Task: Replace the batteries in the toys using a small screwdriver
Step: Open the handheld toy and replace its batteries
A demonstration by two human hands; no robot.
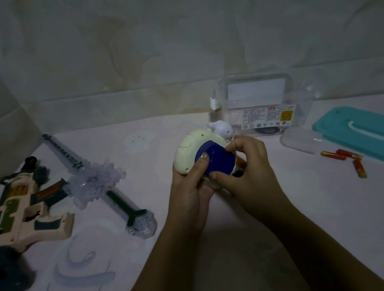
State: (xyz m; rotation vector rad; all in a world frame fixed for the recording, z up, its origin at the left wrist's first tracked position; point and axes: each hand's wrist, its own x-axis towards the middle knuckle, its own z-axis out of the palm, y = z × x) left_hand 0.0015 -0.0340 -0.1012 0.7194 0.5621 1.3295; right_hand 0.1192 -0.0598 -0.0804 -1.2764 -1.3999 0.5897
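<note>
A cream and white toy [192,145] with a small white animal head is held belly-up over the middle of the table. A dark blue cover [216,160] sits on its underside. My left hand [191,190] grips the toy from below, thumb pressed on the blue cover. My right hand [246,169] pinches the cover's right side with thumb and fingers. Three red and gold batteries [346,157] lie loose on the table to the right. No screwdriver shows in view.
A toy gun [22,211] and a clear toy sword [97,180] lie at the left. A clear plastic box [262,106] stands at the back right, its teal lid [372,134] flat beside it. A pale cloth [151,249] covers the table.
</note>
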